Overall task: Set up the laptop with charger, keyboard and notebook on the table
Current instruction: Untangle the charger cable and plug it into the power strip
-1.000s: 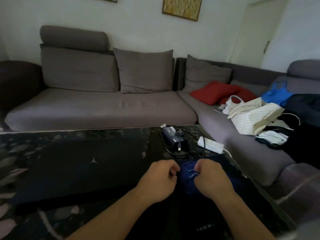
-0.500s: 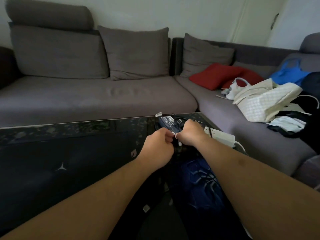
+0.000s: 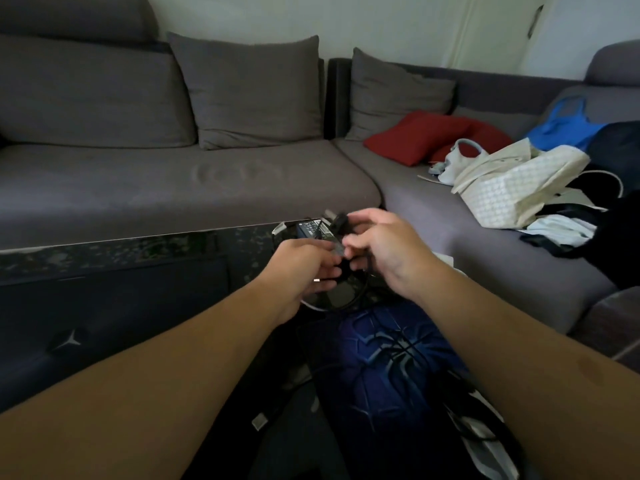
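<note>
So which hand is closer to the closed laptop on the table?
Left. The left hand is just right of the laptop, its forearm crossing the lid's near corner. The right hand is farther right, beyond the left; both grip the charger cable.

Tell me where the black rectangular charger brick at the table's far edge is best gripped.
Probably across the two long sides of the black rectangular charger brick, coming down from above: it lies flat, label up. The left hand and right hand hold its black cable just in front.
</note>
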A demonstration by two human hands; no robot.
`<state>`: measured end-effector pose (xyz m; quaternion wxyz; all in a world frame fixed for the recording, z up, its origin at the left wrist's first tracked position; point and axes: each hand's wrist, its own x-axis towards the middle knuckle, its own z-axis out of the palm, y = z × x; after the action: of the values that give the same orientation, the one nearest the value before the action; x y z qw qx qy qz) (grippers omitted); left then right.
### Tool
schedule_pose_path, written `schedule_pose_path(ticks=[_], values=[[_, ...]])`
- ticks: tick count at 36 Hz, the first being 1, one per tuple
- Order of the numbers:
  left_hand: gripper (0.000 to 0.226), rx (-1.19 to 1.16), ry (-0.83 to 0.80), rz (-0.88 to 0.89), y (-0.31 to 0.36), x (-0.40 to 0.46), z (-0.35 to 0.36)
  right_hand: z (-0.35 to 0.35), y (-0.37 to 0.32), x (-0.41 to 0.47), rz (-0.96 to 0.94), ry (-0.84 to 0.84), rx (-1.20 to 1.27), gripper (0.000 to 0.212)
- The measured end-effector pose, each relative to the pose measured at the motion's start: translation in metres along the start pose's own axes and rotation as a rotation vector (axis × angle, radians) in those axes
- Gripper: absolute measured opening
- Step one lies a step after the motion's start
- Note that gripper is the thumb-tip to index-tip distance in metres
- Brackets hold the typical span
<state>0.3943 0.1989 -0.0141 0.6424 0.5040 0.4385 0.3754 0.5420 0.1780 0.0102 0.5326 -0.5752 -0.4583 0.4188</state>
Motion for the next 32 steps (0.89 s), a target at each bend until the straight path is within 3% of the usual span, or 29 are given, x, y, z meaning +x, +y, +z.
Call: schedule_pose_path(ticks=[3, 7, 8, 10, 11, 12, 13, 16, 17, 20, 23, 26, 29, 32], values=[[0.022, 0.178, 0.099, 0.019, -0.003, 0.002, -0.005, -0.014, -0.012, -0.007, -0.015, 0.075, 0.278, 0.026], [0.012, 0.492, 0.261, 0.042, -0.013, 0.009, -0.007, -0.032, -0.032, -0.018, -0.048, 0.055, 0.558, 0.025], [0.017, 0.633, 0.302, 0.043, -0.012, 0.009, -0.007, -0.035, -0.036, -0.021, -0.074, 0.039, 0.584, 0.026], [0.066, 0.763, 0.347, -0.045, -0.011, 0.009, -0.004, -0.041, -0.044, -0.027, -0.111, 0.007, 0.641, 0.028], [0.086, 0.702, 0.334, -0.103, -0.009, 0.009, -0.003, -0.044, -0.048, -0.030, -0.117, -0.009, 0.670, 0.028], [0.092, 0.602, 0.324, -0.139, -0.008, 0.009, 0.000, -0.047, -0.050, -0.033, -0.117, -0.031, 0.697, 0.029], [0.082, 0.477, 0.310, -0.155, -0.005, 0.009, 0.002, -0.049, -0.051, -0.036, -0.112, -0.057, 0.723, 0.029], [0.022, 0.073, 0.260, -0.132, 0.000, 0.018, 0.005, -0.051, -0.050, -0.045, -0.084, -0.155, 0.765, 0.024], [0.015, -0.027, 0.259, -0.119, 0.004, 0.017, 0.005, -0.051, -0.050, -0.049, -0.076, -0.183, 0.752, 0.021], [0.023, -0.216, 0.294, -0.070, 0.019, 0.016, 0.001, -0.055, -0.051, -0.059, -0.058, -0.188, 0.670, 0.026], [0.030, -0.328, 0.299, 0.013, 0.040, 0.015, -0.013, -0.066, -0.051, -0.069, 0.012, -0.142, 0.580, 0.028], [0.037, -0.367, 0.186, 0.114, 0.065, 0.006, -0.027, -0.079, -0.049, -0.083, 0.161, -0.130, 0.385, 0.029], [0.048, -0.255, 0.034, 0.224, 0.090, -0.015, -0.023, -0.086, -0.050, -0.100, 0.257, -0.185, 0.217, 0.027], [0.053, -0.127, -0.009, 0.302, 0.116, -0.038, -0.005, -0.087, -0.056, -0.114, 0.256, -0.224, 0.144, 0.029]])
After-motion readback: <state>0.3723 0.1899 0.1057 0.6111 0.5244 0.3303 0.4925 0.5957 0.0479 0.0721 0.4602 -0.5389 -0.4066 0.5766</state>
